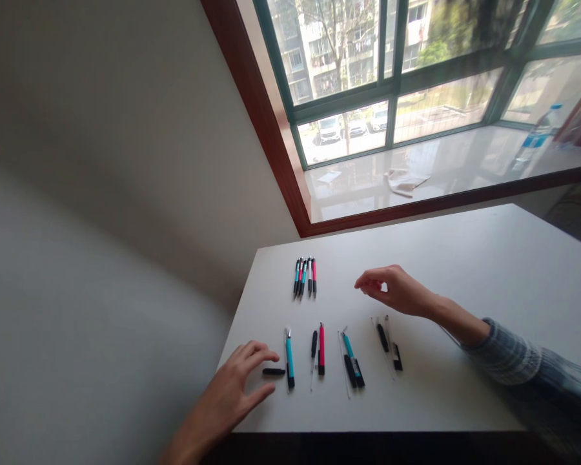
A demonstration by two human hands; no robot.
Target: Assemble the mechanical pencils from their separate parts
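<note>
My left hand (244,381) is at the near left of the white table (445,400), thumb and fingers spread, holding nothing. Just off its fingertips lies a short black pen grip (274,372), beside a turquoise pen barrel (290,361) with a thin refill. My right hand (392,287) hovers over the middle of the table, fingers curled together; nothing shows between them. Below it lie a clear pen barrel (392,342), a black grip (382,337) and a refill. Between the hands are a pink pen barrel (321,352) and another turquoise barrel (350,347), each with a grip and refill.
Several whole pens (304,278) lie side by side farther back. Beyond the table, a windowsill (348,197) holds a crumpled cloth (407,182), a white paper (330,176) and a plastic bottle (537,139). A wall (126,194) rises on the left.
</note>
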